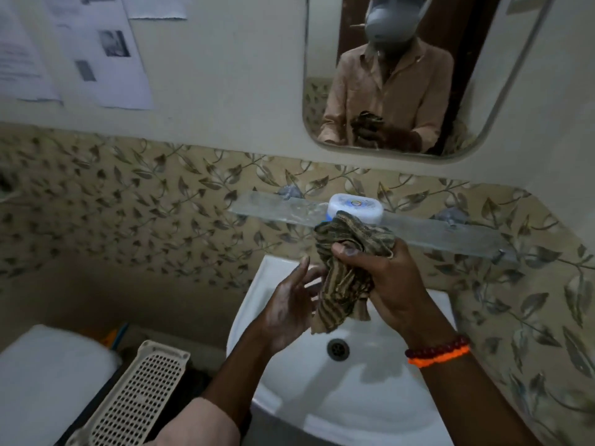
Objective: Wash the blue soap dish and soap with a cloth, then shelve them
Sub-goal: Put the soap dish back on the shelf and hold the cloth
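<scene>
Glass shelf [280, 209] runs across the centre of the frame, fixed to the leaf-patterned wall on metal brackets [450, 215]. One item stands on it, right of its middle: a soap dish [354, 206], white lid on top with a blue base showing beneath. Its lower front is hidden, so the seating cannot be confirmed.

The single head-worn wide-angle camera looks forward and steeply down from close above a white ceramic washbasin [354, 391], which fills the frame from centre to 6 o'clock. It faces a leaf-patterned tiled wall [135, 201], where a rounded wall mirror [483, 101] at 1 o'clock reflects the wearer. With only one view, nothing overlaps another.
</scene>
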